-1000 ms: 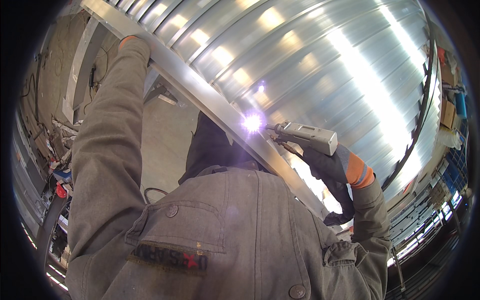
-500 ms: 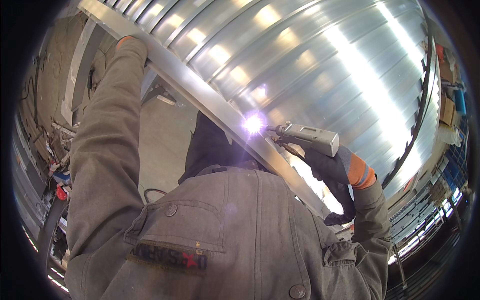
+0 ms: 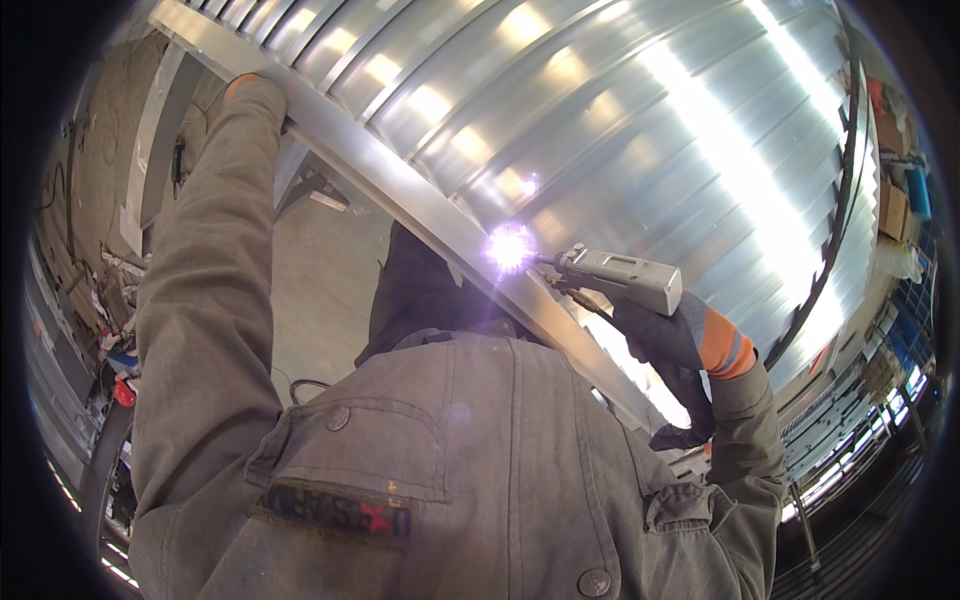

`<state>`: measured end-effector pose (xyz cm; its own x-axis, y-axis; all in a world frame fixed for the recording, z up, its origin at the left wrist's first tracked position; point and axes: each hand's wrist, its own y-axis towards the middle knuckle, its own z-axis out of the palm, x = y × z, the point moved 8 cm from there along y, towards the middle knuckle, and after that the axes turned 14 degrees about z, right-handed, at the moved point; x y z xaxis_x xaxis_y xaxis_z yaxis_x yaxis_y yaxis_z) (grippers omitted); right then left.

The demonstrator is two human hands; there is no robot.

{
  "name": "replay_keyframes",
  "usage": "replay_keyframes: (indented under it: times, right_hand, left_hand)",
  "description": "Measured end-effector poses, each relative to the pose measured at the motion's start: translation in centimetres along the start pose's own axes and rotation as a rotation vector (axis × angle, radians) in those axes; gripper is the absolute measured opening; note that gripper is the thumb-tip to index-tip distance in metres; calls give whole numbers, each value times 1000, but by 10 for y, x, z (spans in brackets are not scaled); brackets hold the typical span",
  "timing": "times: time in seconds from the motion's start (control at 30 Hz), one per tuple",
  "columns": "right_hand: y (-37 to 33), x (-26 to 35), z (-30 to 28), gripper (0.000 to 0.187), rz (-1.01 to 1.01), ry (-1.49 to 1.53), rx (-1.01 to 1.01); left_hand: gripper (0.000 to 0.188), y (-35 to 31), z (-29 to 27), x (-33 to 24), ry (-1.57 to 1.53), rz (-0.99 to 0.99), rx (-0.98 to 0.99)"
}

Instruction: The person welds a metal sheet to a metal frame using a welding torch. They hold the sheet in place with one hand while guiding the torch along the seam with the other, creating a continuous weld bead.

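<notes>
My right hand (image 3: 655,335), in a dark glove with an orange cuff, is wrapped round a welding gun (image 3: 625,278). A bright violet-white arc (image 3: 510,247) burns at the gun's tip, where a long metal rail (image 3: 380,170) meets a ribbed, shiny metal panel (image 3: 600,150). The glare hides the exact contact spot. My left arm reaches out to the far left part of the rail. Of my left hand (image 3: 245,82) only the orange glove cuff shows, at the rail's edge; its fingers are hidden.
A black cable (image 3: 840,230) curves along the panel's right side. Metal beams (image 3: 155,140) stand at the left, with a red object (image 3: 123,391) among clutter below them. Boxes and a blue item (image 3: 918,192) lie at the far right.
The arc and gun tip sit almost where they were, shifted very slightly right. The left arm appears a little farther left. The arc still burns.
</notes>
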<state>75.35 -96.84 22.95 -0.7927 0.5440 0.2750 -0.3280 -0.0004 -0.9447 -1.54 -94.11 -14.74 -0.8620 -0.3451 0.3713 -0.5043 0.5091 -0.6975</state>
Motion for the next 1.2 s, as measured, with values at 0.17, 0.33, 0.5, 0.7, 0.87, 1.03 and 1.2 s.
replay_keyframes:
  times: [0.17,0.33,0.5,0.7,0.87,1.03,1.2]
  right_hand:
    - [-1,-10,0,61,17,11,-4]
    - [-3,-17,-3,61,25,5,6]
    - [-5,-23,-1,59,5,43,6]
    - [-11,-29,-1,56,22,42,8]
    - [-27,-34,-7,48,16,38,-49]
    - [-34,-49,-9,54,64,75,-75]
    - [-18,-60,-8,49,66,4,-62]
  left_hand:
    - [55,6,-3,0,-13,-9,9]
    - [52,11,-1,5,-8,15,-7]
    - [51,9,2,3,5,22,-8]
    - [50,6,-2,2,7,35,-11]
    - [48,4,-4,3,10,41,-14]
    - [47,2,-6,3,5,51,-12]
    - [46,1,-6,6,-5,53,-3]
